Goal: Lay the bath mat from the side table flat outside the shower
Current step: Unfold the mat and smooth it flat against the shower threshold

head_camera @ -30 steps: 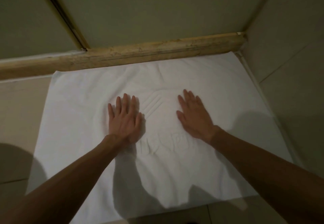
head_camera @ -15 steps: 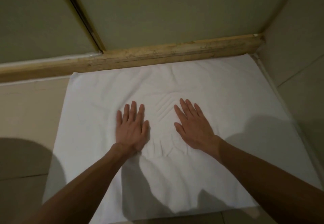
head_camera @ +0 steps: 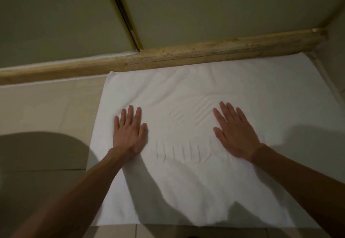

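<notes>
Now, left hand [head_camera: 128, 133] and right hand [head_camera: 234, 133] flat, released, pressing bath mat [head_camera: 186, 191]

At nine o'clock, beige floor tiles [head_camera: 46, 107] under a shadow; from nine to two, a worn wooden sill [head_camera: 205, 55]; toward twelve, a dark metal strip [head_camera: 122, 14] between greenish panels.

Head camera looks steeply down, close above the floor [head_camera: 46, 107].

White bath mat [head_camera: 186, 191], spread flat on floor, far edge against threshold
</notes>
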Tool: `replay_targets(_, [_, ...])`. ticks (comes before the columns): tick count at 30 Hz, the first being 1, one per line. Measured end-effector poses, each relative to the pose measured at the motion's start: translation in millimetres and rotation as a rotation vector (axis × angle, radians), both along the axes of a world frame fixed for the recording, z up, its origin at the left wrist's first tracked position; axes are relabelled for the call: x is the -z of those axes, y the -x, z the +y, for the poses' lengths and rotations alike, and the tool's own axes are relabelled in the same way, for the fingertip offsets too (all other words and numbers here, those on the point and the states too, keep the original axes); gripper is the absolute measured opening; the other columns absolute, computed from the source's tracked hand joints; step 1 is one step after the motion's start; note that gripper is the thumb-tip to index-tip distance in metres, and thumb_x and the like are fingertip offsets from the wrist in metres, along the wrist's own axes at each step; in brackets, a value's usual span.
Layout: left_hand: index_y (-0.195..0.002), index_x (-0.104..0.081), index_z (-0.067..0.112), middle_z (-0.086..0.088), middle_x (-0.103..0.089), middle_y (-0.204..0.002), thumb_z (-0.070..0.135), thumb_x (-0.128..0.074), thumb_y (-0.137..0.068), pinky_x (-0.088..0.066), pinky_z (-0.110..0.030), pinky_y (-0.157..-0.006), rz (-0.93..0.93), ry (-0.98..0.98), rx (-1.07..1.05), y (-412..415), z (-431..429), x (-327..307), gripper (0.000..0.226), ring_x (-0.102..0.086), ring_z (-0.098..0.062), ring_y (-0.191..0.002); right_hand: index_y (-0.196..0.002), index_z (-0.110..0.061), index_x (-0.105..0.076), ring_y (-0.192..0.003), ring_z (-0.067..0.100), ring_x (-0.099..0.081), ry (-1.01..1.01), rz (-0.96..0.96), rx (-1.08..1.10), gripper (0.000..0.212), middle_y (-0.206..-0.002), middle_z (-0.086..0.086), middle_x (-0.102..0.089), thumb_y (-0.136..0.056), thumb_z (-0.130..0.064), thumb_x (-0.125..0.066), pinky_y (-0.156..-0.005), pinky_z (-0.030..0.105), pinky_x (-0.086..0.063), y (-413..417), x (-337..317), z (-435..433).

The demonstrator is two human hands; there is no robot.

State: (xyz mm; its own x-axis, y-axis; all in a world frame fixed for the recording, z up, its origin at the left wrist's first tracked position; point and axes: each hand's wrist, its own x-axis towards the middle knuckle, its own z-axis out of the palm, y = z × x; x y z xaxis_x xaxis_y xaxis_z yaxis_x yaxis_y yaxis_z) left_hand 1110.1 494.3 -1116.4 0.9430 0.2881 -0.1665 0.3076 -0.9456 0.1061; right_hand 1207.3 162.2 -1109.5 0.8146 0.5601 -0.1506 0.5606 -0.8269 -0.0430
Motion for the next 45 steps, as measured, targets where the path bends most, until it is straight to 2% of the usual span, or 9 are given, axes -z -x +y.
replay_targets(8, [-0.151,0.007,0.025,-0.005,0.014,-0.159,0.054,-0.002,-0.090,0.014,-0.046,-0.115,0.037,0.019,-0.070,4.8,3.9,-6.6,0.068,0.018,-0.025,-0.144,-0.150,-0.013,-0.018,-0.146,0.029,-0.010,0.002,0.000,0.005,0.072,-0.159,0.013,-0.011,-0.090,-0.049,-0.003,-0.119,0.045,-0.009,0.8,-1.0,1.3])
replay_targets(12, [-0.150,0.014,0.027,-0.004,0.021,-0.157,0.057,-0.001,-0.092,0.021,-0.044,-0.112,-0.015,0.075,0.015,4.8,-11.9,-10.9,0.067,0.025,-0.023,-0.142,-0.151,-0.014,-0.013,-0.147,0.029,-0.005,0.020,0.009,0.014,0.077,-0.159,0.014,-0.005,-0.086,-0.051,0.004,-0.119,0.044,-0.005,-0.8,-1.8,3.6])
replay_targets(17, [-0.148,0.017,0.030,-0.002,0.024,-0.156,0.057,-0.002,-0.094,0.016,-0.049,-0.114,-0.002,0.082,0.068,0.6,-25.8,-6.2,0.064,0.027,-0.022,-0.141,-0.150,-0.012,-0.017,-0.147,0.030,-0.007,-0.036,0.017,-0.021,0.077,-0.159,0.016,-0.009,-0.087,-0.051,0.003,-0.119,0.043,-0.005,10.7,-12.2,31.7])
replay_targets(22, [-0.149,0.015,0.029,-0.001,0.023,-0.157,0.056,0.000,-0.092,0.017,-0.049,-0.113,0.020,0.047,0.045,0.1,-25.3,-2.9,0.065,0.026,-0.022,-0.142,-0.150,-0.012,-0.021,-0.146,0.032,-0.010,-0.039,0.032,-0.145,0.073,-0.158,0.018,-0.011,-0.090,-0.048,0.000,-0.119,0.046,-0.009,28.7,-14.0,67.0])
replay_targets(27, [-0.149,0.014,0.029,0.001,0.022,-0.157,0.056,0.001,-0.092,0.015,-0.047,-0.115,0.013,0.042,0.014,2.9,-14.9,-2.2,0.065,0.024,-0.021,-0.142,-0.147,-0.010,-0.032,-0.143,0.033,-0.021,-0.012,0.020,-0.145,0.067,-0.155,0.019,-0.022,-0.093,-0.046,-0.011,-0.117,0.048,-0.017,33.3,-9.2,68.7])
replay_targets(34, [-0.151,0.003,0.028,-0.001,0.011,-0.159,0.052,-0.005,-0.092,0.011,-0.043,-0.117,-0.024,0.020,-0.066,22.1,22.6,1.8,0.065,0.018,-0.018,-0.143,-0.146,-0.011,-0.032,-0.143,0.032,-0.022,-0.027,0.025,-0.145,0.066,-0.154,0.018,-0.024,-0.093,-0.045,-0.014,-0.117,0.047,-0.018,34.5,-8.9,68.0])
replay_targets(38, [-0.151,0.003,0.029,0.001,0.010,-0.159,0.055,-0.002,-0.090,0.011,-0.041,-0.116,-0.020,0.010,-0.109,28.0,38.9,3.7,0.067,0.015,-0.018,-0.145,-0.149,-0.013,-0.024,-0.145,0.031,-0.014,-0.026,0.033,-0.148,0.068,-0.157,0.016,-0.015,-0.092,-0.047,-0.007,-0.118,0.047,-0.013,34.5,-8.8,67.7])
replay_targets(42, [-0.151,0.002,0.029,-0.001,0.009,-0.160,0.055,-0.003,-0.089,0.007,-0.044,-0.117,0.009,-0.002,-0.161,32.7,53.9,4.3,0.067,0.012,-0.023,-0.146,-0.150,-0.014,-0.021,-0.146,0.030,-0.011,-0.015,0.039,-0.140,0.068,-0.158,0.015,-0.013,-0.093,-0.048,-0.005,-0.118,0.046,-0.012,34.3,-7.1,67.3])
replay_targets(45, [-0.151,0.003,0.027,-0.003,0.008,-0.160,0.055,-0.002,-0.089,0.006,-0.046,-0.116,0.026,-0.007,-0.165,35.6,61.5,3.7,0.069,0.010,-0.028,-0.146,-0.148,-0.012,-0.028,-0.145,0.031,-0.018,-0.011,0.037,-0.132,0.066,-0.156,0.017,-0.019,-0.094,-0.046,-0.011,-0.118,0.047,-0.014,33.8,-6.6,67.6])
